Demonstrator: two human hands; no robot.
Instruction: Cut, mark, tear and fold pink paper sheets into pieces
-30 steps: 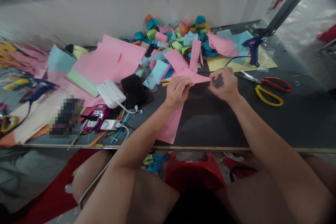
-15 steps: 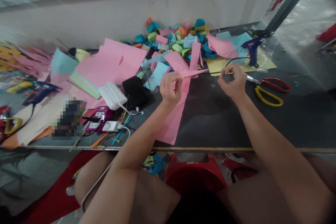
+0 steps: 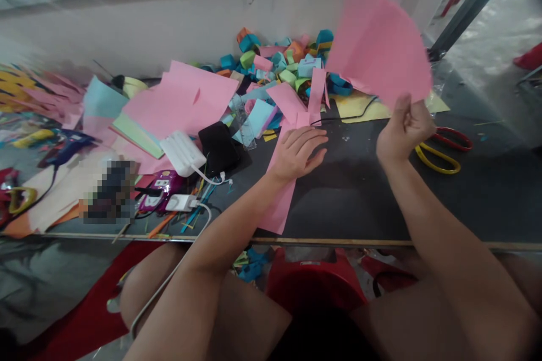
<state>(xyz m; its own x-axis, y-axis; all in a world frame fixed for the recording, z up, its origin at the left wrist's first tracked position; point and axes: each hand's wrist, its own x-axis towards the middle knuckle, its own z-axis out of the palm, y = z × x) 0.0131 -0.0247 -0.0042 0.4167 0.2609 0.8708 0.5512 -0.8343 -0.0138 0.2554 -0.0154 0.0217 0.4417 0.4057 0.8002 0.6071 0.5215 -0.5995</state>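
My right hand (image 3: 405,128) pinches the lower corner of a pink paper sheet (image 3: 376,48), which stands up in the air above the table, fan-shaped with a curved right edge. My left hand (image 3: 300,152) lies with fingers stretched out over a long pink paper strip (image 3: 275,211) that runs to the table's front edge. Nothing is gripped in it. Scissors (image 3: 438,158) with one red and one yellow handle lie beside my right hand, their blades hidden behind it. A black cord (image 3: 345,118) crosses the table between my hands.
Folded paper pieces (image 3: 288,62) in several colours are heaped against the wall. Pink sheets (image 3: 182,96), a white power bank (image 3: 183,153), a black wallet-like case (image 3: 219,146) and a blue glue gun (image 3: 70,146) lie leftward. A yellow sheet (image 3: 355,108) is behind my right hand.
The pink paper, seen edge-on in my left hand before, is now raised in my right hand, face showing. My left hand has let go and opened lower down.
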